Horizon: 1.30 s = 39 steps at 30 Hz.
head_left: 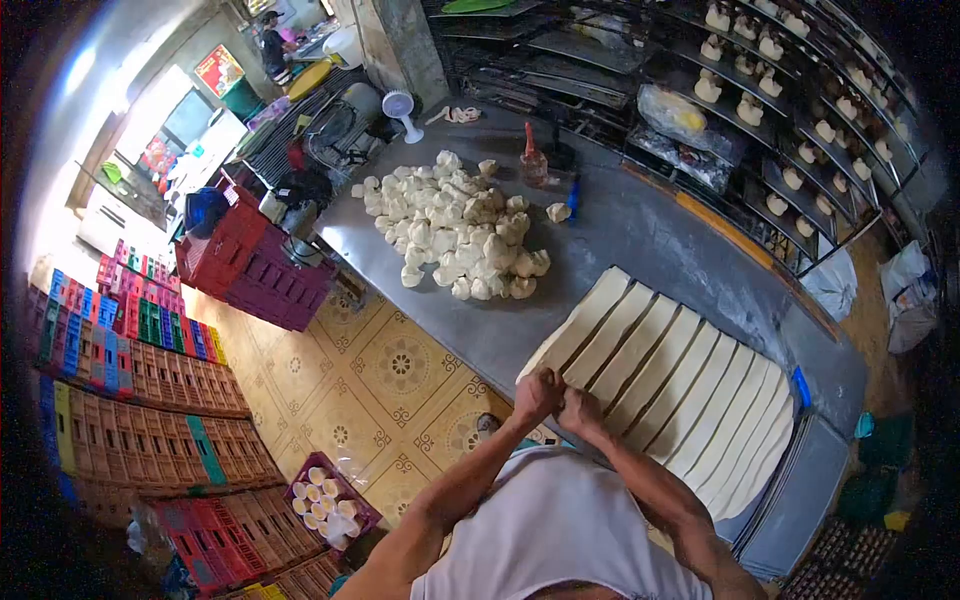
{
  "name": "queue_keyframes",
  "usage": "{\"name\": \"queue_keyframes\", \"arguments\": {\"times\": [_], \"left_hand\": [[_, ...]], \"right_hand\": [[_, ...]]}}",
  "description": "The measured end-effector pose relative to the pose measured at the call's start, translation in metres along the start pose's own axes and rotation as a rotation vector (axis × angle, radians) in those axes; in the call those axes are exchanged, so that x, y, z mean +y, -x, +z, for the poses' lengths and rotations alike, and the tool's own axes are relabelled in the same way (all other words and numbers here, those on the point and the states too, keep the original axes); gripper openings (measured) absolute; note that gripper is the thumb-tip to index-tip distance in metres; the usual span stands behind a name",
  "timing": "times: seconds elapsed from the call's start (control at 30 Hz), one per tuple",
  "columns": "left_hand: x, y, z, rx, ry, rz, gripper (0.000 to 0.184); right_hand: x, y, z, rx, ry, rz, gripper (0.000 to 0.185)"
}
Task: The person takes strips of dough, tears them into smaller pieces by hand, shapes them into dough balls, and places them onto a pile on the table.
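A slab of pale dough cut into long strips (690, 370) lies across the metal table (620, 210) in front of me. At the strips' near left ends, my left hand (540, 394) is closed on the end of a dough strip. Right beside it, almost touching, my right hand (579, 411) is also closed at the strip ends, its fingers partly hidden. Dark gaps separate the strips, wider on the left than on the right. Beyond my hands, a big heap of dough pieces (450, 225) sits on the table's left part.
A wooden rolling pin (725, 225) lies along the far table edge. Behind are racks (740, 100) with shaped dough. A small fan (401, 115), a red-handled jar (533, 165) and a blue tool (573, 197) stand farther back. Stacked crates (150, 430) fill the left; a cup-filled crate (330, 500) is on the floor.
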<state>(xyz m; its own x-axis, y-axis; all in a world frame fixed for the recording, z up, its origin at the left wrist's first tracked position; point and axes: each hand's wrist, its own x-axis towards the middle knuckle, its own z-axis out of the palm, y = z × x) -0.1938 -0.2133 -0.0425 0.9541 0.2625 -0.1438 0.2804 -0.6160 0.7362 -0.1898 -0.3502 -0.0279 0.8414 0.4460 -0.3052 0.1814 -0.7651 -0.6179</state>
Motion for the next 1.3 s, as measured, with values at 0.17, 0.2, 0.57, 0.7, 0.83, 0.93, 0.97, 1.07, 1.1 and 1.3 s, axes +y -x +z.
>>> {"name": "queue_keyframes", "arguments": {"times": [0.17,0.2,0.57,0.7,0.83,0.93,0.97,1.07,1.1,1.3], "left_hand": [[0.009,-0.041,-0.004,0.141,-0.131,0.102,0.028],[0.01,-0.059,-0.015,0.087,-0.22,0.132,0.025],[-0.007,-0.012,-0.034,-0.637,0.429,-0.086,0.073],[-0.012,0.002,0.0,-0.777,0.732,-0.081,0.058],[-0.045,-0.073,0.015,-0.457,0.534,-0.128,0.032],[-0.022,-0.173,0.03,-0.326,0.414,0.188,0.038],[-0.006,-0.203,0.04,-0.272,0.246,0.305,0.038],[0.052,-0.279,0.069,-0.329,0.046,0.303,0.044],[0.078,-0.289,0.066,-0.387,-0.009,0.358,0.046],[0.085,-0.324,0.092,-0.689,-0.25,0.64,0.049]], "right_hand": [[-0.02,-0.006,-0.039,0.102,-0.193,-0.227,0.025],[-0.048,0.007,-0.078,-0.038,-0.188,-0.317,0.023],[0.025,0.009,-0.054,-0.006,-0.278,-0.563,0.074],[0.026,0.018,-0.043,0.228,-0.181,-0.238,0.042],[0.081,0.008,-0.056,0.436,-0.312,-0.008,0.038],[0.096,0.036,-0.069,0.533,-0.216,0.159,0.036],[0.094,0.045,-0.069,0.531,-0.197,0.195,0.036],[0.086,0.07,-0.042,0.581,-0.342,0.39,0.019],[0.081,0.082,-0.023,0.647,-0.478,0.354,0.02],[-0.015,0.065,0.004,0.588,-0.509,0.561,0.021]]}}
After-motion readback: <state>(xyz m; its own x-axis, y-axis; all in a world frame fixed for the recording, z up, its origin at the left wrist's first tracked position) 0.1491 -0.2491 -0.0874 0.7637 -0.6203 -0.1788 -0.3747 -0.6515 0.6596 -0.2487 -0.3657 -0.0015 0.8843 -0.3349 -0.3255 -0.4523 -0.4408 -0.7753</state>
